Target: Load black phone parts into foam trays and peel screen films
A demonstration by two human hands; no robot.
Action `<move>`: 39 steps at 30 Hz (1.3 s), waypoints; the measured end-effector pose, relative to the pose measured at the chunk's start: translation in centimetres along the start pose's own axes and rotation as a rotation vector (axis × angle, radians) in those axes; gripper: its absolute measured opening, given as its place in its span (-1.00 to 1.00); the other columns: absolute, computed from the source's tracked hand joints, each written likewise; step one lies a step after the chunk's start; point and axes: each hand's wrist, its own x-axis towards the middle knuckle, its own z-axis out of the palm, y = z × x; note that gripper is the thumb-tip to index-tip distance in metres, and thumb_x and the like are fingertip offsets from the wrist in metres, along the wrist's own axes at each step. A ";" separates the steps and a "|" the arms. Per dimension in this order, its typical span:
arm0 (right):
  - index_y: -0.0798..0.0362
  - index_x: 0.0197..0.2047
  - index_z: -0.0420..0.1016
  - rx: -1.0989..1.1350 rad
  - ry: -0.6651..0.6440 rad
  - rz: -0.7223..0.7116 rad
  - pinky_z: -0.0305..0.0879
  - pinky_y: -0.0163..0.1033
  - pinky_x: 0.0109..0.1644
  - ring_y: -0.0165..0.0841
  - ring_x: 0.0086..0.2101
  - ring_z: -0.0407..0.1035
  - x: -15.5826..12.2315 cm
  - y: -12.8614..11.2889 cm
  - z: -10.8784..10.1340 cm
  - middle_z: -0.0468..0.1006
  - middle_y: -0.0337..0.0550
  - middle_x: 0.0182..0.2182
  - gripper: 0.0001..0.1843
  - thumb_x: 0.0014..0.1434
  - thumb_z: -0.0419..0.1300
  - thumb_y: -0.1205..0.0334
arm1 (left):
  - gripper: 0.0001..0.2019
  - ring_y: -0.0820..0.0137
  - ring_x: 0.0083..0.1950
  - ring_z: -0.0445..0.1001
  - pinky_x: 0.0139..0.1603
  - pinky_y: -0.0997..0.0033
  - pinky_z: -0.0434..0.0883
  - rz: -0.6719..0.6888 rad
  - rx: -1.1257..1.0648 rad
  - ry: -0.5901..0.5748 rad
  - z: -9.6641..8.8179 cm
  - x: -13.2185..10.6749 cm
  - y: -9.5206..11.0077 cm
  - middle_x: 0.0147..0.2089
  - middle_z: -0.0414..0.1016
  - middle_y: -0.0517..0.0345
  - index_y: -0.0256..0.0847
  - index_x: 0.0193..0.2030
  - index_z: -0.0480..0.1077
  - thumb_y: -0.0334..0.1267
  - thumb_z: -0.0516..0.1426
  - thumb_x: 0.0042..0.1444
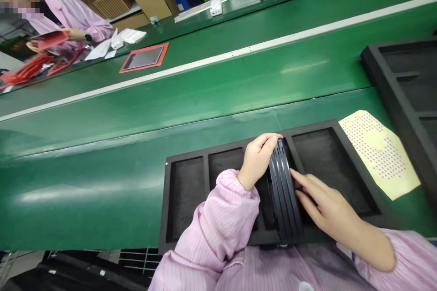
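Several thin, glossy dark panels stand on edge, pressed together as a stack [284, 195], over the middle of a black foam tray [187, 158] with recessed compartments. My left hand [257, 159] is closed around the far upper end of this stack. On the stack's right face rest the fingertips of my right hand [327, 200], its fingers stretched out and slightly apart. What the panels are cannot be made out from their edges. The stack hides part of the tray's middle compartments.
A yellow sheet of small dots [378, 150] lies right of the tray, beside another black foam tray [385, 77]. Across the green conveyor bench are a red-edged flat panel [143, 57], a white adapter [216, 7] and two co-workers, one in a pink sleeve [77, 9].
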 end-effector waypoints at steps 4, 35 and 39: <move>0.01 0.05 0.36 -0.263 -0.217 -0.487 0.38 0.15 -0.07 -0.04 -0.01 0.31 1.2 -1.2 -1.9 0.35 0.01 0.07 -0.43 0.04 -0.11 0.59 | -0.84 0.32 -0.14 0.50 -0.02 0.33 0.38 0.019 0.010 0.012 0.7 -0.2 -0.1 -0.24 0.58 0.11 -0.21 -0.34 0.48 -0.24 0.09 0.11; -0.11 -0.03 0.23 0.738 0.135 -0.209 0.33 -0.06 -0.02 -0.24 -0.19 0.36 2.6 -3.7 -1.7 0.40 -0.14 -0.26 -0.67 0.24 0.12 -0.08 | -0.68 0.22 -0.16 0.52 -0.12 0.14 0.45 0.578 0.090 -0.063 -1.7 -8.2 -2.5 -0.24 0.51 0.04 -0.07 -0.21 0.25 0.01 0.20 -0.02; -0.12 -0.01 0.20 0.724 0.097 -0.216 0.32 -0.02 -0.04 -0.22 -0.20 0.36 2.3 -3.5 -1.7 0.41 -0.12 -0.24 -0.66 0.24 0.12 -0.07 | -0.65 0.22 -0.21 0.53 -0.11 0.12 0.43 0.434 0.075 -0.005 -1.4 -8.7 -3.4 -0.29 0.54 0.07 -0.08 -0.34 0.29 0.11 0.20 -0.10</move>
